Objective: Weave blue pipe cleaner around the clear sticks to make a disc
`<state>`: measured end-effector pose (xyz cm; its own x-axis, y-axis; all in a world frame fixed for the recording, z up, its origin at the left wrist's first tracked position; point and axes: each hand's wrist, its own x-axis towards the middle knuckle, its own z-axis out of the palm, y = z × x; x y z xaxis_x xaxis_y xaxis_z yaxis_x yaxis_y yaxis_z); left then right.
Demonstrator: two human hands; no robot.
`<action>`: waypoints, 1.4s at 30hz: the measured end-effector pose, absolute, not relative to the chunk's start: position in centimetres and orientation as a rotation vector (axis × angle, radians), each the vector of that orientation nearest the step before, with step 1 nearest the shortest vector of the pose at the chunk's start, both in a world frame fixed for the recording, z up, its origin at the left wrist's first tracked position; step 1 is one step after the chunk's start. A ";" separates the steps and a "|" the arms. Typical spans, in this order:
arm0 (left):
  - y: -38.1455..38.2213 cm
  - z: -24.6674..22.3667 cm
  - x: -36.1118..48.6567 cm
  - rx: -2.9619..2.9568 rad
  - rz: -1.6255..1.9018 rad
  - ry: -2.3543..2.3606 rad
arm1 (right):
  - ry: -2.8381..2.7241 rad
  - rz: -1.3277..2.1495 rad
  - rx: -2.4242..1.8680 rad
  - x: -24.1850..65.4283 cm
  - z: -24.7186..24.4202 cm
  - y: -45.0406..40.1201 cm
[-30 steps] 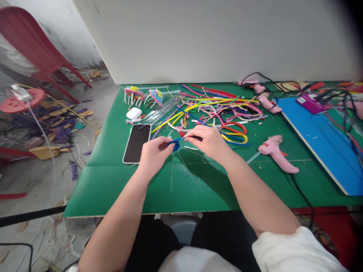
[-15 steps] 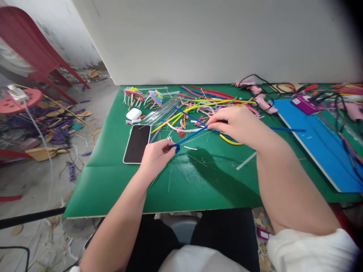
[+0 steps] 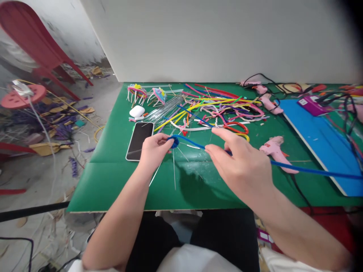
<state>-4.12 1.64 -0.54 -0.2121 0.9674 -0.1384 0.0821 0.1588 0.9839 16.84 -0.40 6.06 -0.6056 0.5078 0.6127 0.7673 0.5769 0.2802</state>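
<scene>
My left hand pinches a small coiled disc of blue pipe cleaner above the green table. From the disc a blue strand runs right to my right hand, which is closed on it near the fingertips. The strand's tail passes out beyond that hand over the blue board. Another blue length slants from the pile to the right index finger; whether it is touched is unclear. Thin clear sticks lie below the disc.
A phone and white case lie left. Behind are mixed pipe cleaners and two small decorated pieces. Red-handled scissors, a pink glue gun and a blue board are at right.
My right hand has moved down and right, nearer the camera. The coil shows more as a flat disc, and the scissors and a pink glue gun have come into view.
</scene>
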 end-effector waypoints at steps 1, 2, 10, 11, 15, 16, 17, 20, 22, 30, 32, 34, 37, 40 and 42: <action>1.6 -0.3 -4.1 1.011 1.212 1.464 | -2.345 -0.715 -1.025 16.9 5.8 -0.4; 1.6 -0.1 -4.0 0.967 1.221 1.425 | -2.356 -0.692 -1.032 16.9 5.6 -0.3; 1.5 0.5 -4.3 0.863 1.215 1.235 | -2.337 -0.590 -1.127 17.7 5.5 0.1; 1.5 0.4 -4.3 0.865 1.212 1.237 | -2.333 -0.587 -1.131 17.8 5.5 0.1; 1.4 0.5 -3.9 0.891 1.214 1.296 | -2.347 -0.551 -1.143 17.4 5.3 0.2; 1.4 0.5 -3.7 0.898 1.206 1.309 | -2.360 -0.533 -1.147 17.1 5.2 0.2; 1.3 0.5 -3.6 0.905 1.197 1.319 | -2.374 -0.513 -1.149 16.9 5.0 0.3; 1.3 0.4 -3.3 0.925 1.167 1.327 | -2.412 -0.464 -1.139 15.9 4.1 0.5; 1.3 0.3 -3.2 0.936 1.163 1.337 | -2.430 -0.453 -1.129 15.3 3.5 0.7; 1.4 -0.3 -3.1 1.022 1.168 1.431 | -2.470 -0.586 -1.097 13.8 2.8 0.5; 1.4 -0.5 -3.0 1.057 1.151 1.463 | -2.512 -0.604 -1.040 13.5 2.9 0.2; 1.3 -0.6 -3.0 1.136 1.115 1.517 | -2.544 -0.604 -0.964 13.1 3.0 0.0; 1.0 -0.5 -2.9 1.416 1.016 1.665 | -2.555 -0.606 -0.848 12.4 3.2 0.0; 0.7 -0.1 -2.8 1.705 0.885 1.747 | -2.550 -0.658 -0.716 12.0 3.9 0.6; 0.5 0.3 -2.7 1.841 0.803 1.738 | -2.570 -0.688 -0.647 12.0 4.8 1.4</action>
